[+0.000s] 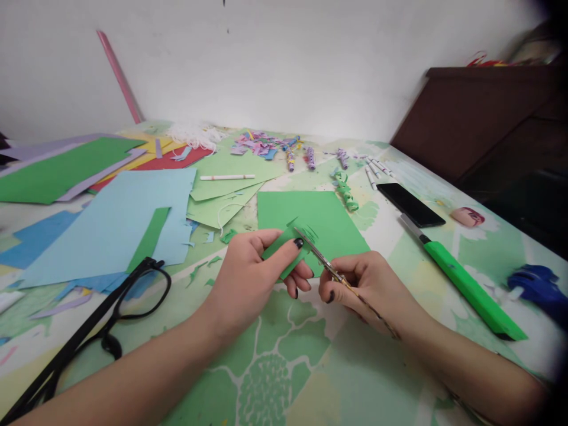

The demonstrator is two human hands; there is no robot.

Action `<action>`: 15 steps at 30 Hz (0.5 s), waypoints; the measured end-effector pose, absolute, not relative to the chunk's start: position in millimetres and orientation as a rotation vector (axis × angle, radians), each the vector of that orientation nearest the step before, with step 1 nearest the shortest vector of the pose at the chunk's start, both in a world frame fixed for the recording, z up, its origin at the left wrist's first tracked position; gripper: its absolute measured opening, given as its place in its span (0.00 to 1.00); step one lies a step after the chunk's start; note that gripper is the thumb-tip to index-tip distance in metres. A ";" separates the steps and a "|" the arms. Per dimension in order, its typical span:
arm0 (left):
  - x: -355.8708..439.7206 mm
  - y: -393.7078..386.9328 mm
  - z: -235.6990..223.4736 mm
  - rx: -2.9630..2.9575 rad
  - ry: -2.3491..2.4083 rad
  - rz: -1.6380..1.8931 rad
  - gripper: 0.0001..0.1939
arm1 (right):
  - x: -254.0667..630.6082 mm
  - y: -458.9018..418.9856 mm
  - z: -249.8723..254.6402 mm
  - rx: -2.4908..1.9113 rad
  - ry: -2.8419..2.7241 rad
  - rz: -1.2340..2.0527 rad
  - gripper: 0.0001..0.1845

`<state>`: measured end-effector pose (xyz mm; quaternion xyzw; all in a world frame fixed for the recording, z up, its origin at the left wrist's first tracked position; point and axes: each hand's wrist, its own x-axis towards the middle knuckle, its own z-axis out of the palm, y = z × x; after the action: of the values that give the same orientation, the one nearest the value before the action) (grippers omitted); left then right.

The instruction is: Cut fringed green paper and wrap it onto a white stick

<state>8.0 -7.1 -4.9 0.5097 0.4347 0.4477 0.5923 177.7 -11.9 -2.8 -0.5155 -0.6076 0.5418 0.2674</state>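
Note:
Between thumb and fingers, my left hand (261, 263) pinches a small folded piece of green paper (284, 251). My right hand (366, 284) grips a pair of scissors (317, 254), whose blades reach up and left to the paper's edge beside my left thumb. Whether the blades are parted is hard to make out. Several thin green slivers (311, 234) lie by the blade tips, over a larger green sheet (306, 207) flat on the table behind my hands. Past that sheet rests a curled green paper roll (345, 190).
Coloured sheets, a light blue one (119, 213) among them, cover the left side, with black glasses (144, 290) in front. To the right lie a phone (410, 204), a green box cutter (470, 284) and a dark blue object (536, 287). Paper scraps (257, 143) and small rolls sit near the wall.

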 end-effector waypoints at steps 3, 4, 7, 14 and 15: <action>8.5 -7.1 -3.6 1.183 1.018 1.037 0.13 | 177.8 -11.9 -2.7 -1.382 -1.647 1.465 0.14; 8.5 -7.1 -3.3 1.181 1.019 1.037 0.13 | 177.6 -11.7 -2.6 -1.384 -1.648 1.461 0.14; 8.0 -6.9 -3.5 1.174 1.014 1.034 0.13 | 177.2 -11.2 -2.7 -1.414 -1.653 1.444 0.15; 7.7 -5.8 -5.7 1.175 1.003 1.046 0.12 | 180.4 -12.1 -8.0 -1.247 -1.716 1.409 0.19; 7.9 -5.7 -5.5 1.172 1.005 1.046 0.12 | 181.4 -12.5 -9.5 -1.207 -1.733 1.408 0.19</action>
<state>7.9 -5.7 -5.5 0.5047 0.4328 0.4504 0.5958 181.4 -12.5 -9.5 -0.4542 -0.6517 0.5298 0.2971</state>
